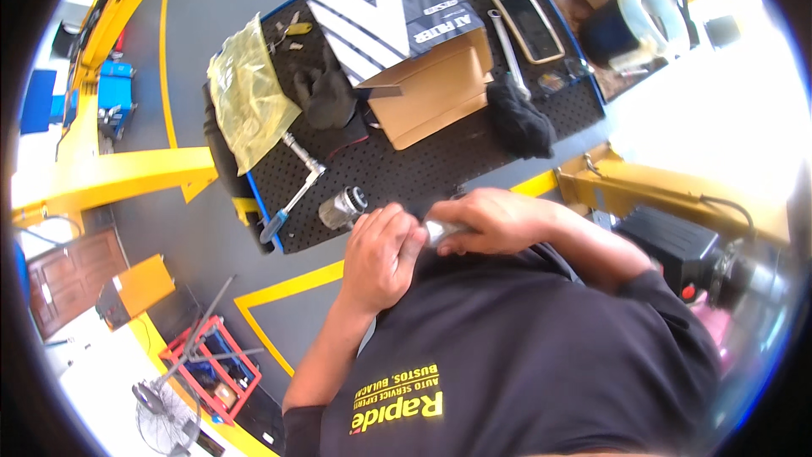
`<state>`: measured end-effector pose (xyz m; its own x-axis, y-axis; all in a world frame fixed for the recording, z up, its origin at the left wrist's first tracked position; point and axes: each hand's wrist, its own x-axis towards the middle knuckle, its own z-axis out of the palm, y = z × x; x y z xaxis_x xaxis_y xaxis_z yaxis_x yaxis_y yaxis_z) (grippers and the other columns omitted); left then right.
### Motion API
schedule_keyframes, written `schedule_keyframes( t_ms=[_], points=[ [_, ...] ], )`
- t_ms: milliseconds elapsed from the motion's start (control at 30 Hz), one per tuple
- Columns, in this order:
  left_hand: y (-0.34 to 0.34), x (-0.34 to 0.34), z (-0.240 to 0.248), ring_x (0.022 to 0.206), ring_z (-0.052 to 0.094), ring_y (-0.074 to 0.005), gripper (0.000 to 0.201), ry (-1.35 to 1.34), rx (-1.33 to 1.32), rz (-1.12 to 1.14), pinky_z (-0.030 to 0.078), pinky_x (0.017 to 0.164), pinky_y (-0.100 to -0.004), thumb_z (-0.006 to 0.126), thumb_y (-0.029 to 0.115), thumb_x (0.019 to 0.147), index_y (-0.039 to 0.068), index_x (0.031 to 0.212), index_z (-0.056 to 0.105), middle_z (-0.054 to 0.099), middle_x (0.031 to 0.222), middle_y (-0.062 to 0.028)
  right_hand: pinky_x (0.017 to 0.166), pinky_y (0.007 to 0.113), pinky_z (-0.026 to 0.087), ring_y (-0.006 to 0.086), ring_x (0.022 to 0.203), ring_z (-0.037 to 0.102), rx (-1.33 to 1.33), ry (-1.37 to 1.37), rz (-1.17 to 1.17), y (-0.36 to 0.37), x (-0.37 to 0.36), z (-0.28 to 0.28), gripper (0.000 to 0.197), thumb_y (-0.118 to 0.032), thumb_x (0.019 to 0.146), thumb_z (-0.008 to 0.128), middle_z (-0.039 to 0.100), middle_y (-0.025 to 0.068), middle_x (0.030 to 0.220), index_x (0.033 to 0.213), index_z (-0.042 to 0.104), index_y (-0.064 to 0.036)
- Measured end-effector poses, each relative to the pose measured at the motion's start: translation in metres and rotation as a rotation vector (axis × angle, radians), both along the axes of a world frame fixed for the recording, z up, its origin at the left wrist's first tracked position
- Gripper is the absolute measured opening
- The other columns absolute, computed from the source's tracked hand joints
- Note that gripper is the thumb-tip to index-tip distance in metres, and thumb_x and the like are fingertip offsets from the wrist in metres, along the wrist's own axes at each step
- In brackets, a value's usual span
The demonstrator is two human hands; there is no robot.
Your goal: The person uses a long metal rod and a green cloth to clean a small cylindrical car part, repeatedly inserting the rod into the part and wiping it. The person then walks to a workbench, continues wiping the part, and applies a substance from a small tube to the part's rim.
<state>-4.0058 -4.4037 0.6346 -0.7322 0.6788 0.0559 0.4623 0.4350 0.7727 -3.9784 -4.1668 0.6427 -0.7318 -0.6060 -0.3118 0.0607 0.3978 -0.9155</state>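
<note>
Close to my chest, my right hand [497, 222] is closed round a silvery, rounded metal piece [441, 232], its kind mostly covered by my fingers. Against the piece's left end sits my left hand [385, 254], curled into a grip; what lies inside its fingers is hidden. Just beyond my left hand, a metal cylindrical part with a black ringed end [344, 207] rests at the near edge of the black perforated work surface [406, 167]. Left of that lies a ratchet with a blue handle [296, 195] and a socket and extension on it.
An opened filter box [436, 97] stands mid-surface. Around it are a yellowish plastic bag [249, 97], dark cloth [326, 97], a black glove-like bundle [520, 123], a wrench [509, 51] and a phone [529, 24]. Yellow lift arms [118, 178] flank the surface.
</note>
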Motion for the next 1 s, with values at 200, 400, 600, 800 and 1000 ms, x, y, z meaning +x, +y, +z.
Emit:
schedule_keyframes(
  t_ms=[200,400,600,800,1000],
  points=[
    [0.002,-0.001,0.001,0.084,0.065,-0.0370,0.040,-0.350,-0.203,0.193,0.049,0.071,-0.0464,0.059,0.038,0.105,0.002,0.087,0.060,0.067,0.088,-0.0139,0.077,0.049,0.054,0.0433,0.089,0.068,0.087,0.431,-0.107,-0.004,-0.002,-0.017,0.036,-0.024,0.093,0.074,0.071,0.0211,0.095,0.121,0.064,-0.0025],
    [-0.036,-0.021,-0.001,0.082,0.066,-0.0222,0.022,-0.185,0.113,0.380,0.054,0.079,-0.0343,0.075,0.017,0.096,0.004,0.112,0.068,0.065,0.090,-0.0084,0.079,0.047,0.054,0.0432,0.093,0.070,0.211,0.164,-0.233,0.023,-0.010,-0.013,0.036,-0.024,0.096,0.073,0.073,0.0224,0.098,0.124,0.064,-0.0037],
    [-0.025,-0.034,0.018,0.089,0.068,-0.0279,0.027,-0.055,0.104,0.132,0.055,0.081,-0.0380,0.079,0.013,0.091,0.006,0.115,0.069,0.069,0.096,-0.0102,0.065,0.038,0.056,0.0217,0.069,0.073,0.187,-0.051,-0.139,0.029,-0.019,0.019,0.032,-0.032,0.100,0.071,0.074,0.0132,0.083,0.118,0.065,-0.0053],
    [0.009,-0.040,0.016,0.091,0.067,-0.0340,0.013,0.078,0.071,-0.003,0.052,0.078,-0.0432,0.071,0.016,0.098,0.004,0.101,0.067,0.070,0.097,-0.0139,0.070,0.042,0.055,0.0278,0.076,0.073,0.041,-0.013,-0.114,0.004,-0.023,0.026,0.042,-0.039,0.102,0.067,0.073,0.0147,0.083,0.124,0.061,-0.0051],
    [0.017,-0.047,0.027,0.089,0.071,-0.0225,0.019,-0.227,0.099,0.261,0.054,0.080,-0.0341,0.064,0.020,0.104,0.003,0.113,0.063,0.072,0.100,-0.0126,0.073,0.043,0.057,0.0336,0.086,0.074,0.288,0.587,-0.261,-0.013,-0.022,0.023,0.040,-0.036,0.094,0.074,0.075,0.0149,0.097,0.120,0.065,-0.0065]
  ],
)
